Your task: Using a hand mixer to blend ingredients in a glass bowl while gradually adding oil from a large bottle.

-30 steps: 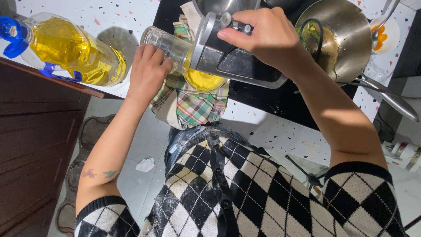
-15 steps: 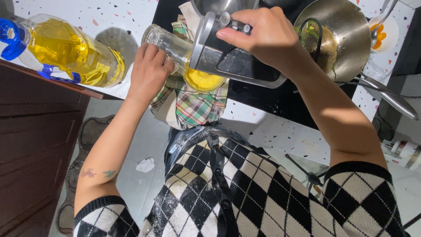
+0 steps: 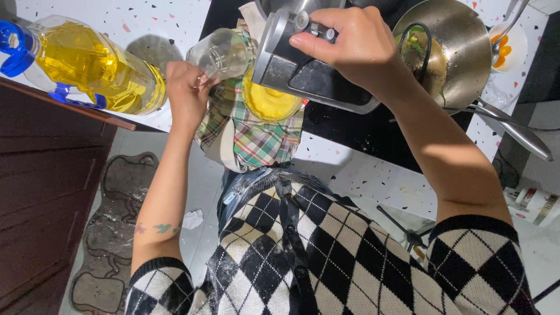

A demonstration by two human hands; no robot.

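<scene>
Left hand [image 3: 188, 93]: fingers curled round the narrow end of a clear glass bottle [image 3: 224, 53], gripping it. The bottle lies tilted, almost on its side, its wide end carrying a little yellow oil [image 3: 270, 100] pooled low against the glass. Bottle sits directly right of the left hand and runs under the right hand's load.

Right hand [image 3: 356, 46]: fingers closed over the top of a grey and black oil dispenser [image 3: 303, 73], thumb pressing the dark cap at its upper edge. The dispenser is held tilted above the counter, touching or overlapping the bottle's wide end; the exact joint between the two is hidden by the dispenser body.

Below both: a green and red plaid cloth [image 3: 259, 137] draped over the counter's edge, just beneath the bottle.

Further left: a large plastic jug of yellow cooking oil [image 3: 99, 64] with blue cap and handle, lying on the speckled white counter [image 3: 157, 23], near the left hand but apart from it.

Further right: a steel pan [image 3: 461, 46] with food residue on a black cooktop [image 3: 361, 131], just beyond the right wrist. A small white bowl [image 3: 513, 44] with a spoon stands behind the pan.
</scene>
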